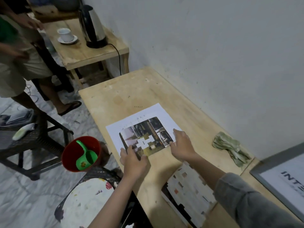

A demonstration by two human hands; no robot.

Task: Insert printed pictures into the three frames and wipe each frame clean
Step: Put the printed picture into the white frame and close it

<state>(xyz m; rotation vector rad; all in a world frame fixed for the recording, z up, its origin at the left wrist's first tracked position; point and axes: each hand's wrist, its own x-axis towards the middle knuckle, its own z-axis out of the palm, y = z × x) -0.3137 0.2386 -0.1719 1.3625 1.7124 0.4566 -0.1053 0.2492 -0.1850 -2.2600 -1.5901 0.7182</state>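
Note:
A colour picture collage (pixel 144 134) lies on a white sheet (pixel 158 111) in the middle of the wooden table (pixel 115 96). A thin dark frame edge (pixel 122 140) runs along the collage's left side. My left hand (pixel 134 160) grips the near-left corner of that frame, thumb on top. My right hand (pixel 182 143) rests with fairly straight fingers on the collage's right edge. A second printed sheet on a dark frame (pixel 185 186) lies nearer me, partly under my right forearm. A silver-framed print (pixel 279 178) sits at the right edge. A crumpled green cloth (pixel 230 148) lies by the wall.
A red bucket (pixel 70 153) holding a green scoop (pixel 87 155) stands left of the table beside a dark chair (pixel 32 139). Another person (pixel 19 63) stands at the far left. A side table (pixel 92 53) carries a kettle (pixel 93 25) and cup (pixel 65 34). The wall borders the table's right side.

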